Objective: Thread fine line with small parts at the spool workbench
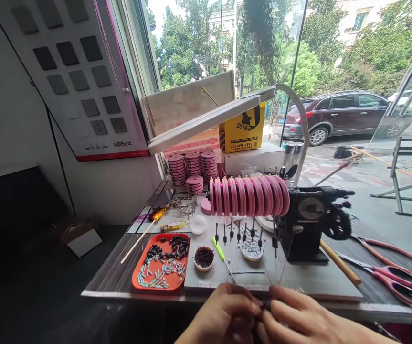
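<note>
The left hand (223,313) and right hand (299,317) are close together, fingers bent. Their fingertips pinch a small dark thing (265,305) between them, but it is too hidden to tell its shape. It could slip, because it is tiny and the fingers cover most of it. Thin, hair-like threads (276,265) run down close to the right fingers. A tug or a bump could tangle or snap them.

Just past the left hand lies a thin metal tool with a bright green handle (220,248). Its metal end is near the knuckles, so a sideways move could knock it or give a poke. Beyond it is a round, pale dish of thin dark bits (204,270). Left of that is a shiny orange-red tray with round corners (155,288), full of black lumps and little sticks. Its bits could spill if an arm hits it.

Ahead of the hands, small black weights (260,242) dangle and could swing into each other. Above them are smooth, round pink discs in a row (248,196), joined to a hard black machine (306,215).
</note>
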Action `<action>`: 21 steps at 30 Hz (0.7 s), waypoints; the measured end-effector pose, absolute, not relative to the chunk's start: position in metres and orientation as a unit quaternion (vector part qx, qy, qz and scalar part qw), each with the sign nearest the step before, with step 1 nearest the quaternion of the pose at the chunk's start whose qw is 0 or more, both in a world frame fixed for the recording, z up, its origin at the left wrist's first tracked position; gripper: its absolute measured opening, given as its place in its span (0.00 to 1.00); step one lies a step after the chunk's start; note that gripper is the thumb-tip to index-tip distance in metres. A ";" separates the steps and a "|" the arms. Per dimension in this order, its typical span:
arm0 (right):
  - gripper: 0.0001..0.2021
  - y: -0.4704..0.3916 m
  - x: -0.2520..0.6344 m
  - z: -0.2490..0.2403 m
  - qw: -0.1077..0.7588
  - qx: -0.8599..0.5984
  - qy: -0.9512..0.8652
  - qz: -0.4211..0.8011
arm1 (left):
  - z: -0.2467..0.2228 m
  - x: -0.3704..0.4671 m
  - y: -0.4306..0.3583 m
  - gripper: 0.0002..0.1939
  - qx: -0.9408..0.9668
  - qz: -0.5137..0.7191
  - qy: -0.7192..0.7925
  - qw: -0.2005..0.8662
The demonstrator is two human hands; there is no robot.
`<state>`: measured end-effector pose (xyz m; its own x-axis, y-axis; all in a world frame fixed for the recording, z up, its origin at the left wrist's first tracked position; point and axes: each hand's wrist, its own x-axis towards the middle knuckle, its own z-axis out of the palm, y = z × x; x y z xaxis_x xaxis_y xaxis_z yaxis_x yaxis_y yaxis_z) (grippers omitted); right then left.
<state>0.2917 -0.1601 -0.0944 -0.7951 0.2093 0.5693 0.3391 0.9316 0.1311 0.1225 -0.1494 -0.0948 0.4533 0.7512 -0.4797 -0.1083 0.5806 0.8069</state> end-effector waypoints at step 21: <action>0.07 -0.133 0.259 -0.070 0.365 -0.359 -0.714 0.477 | -0.123 0.117 -0.156 0.11 0.820 0.463 0.249 -0.225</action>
<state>0.2588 -0.1330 -0.0703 -0.4755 0.8612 0.1794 0.1639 0.2871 -0.9438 0.1167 -0.1564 -0.1230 0.4467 0.2013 0.8717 0.6174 -0.7746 -0.1375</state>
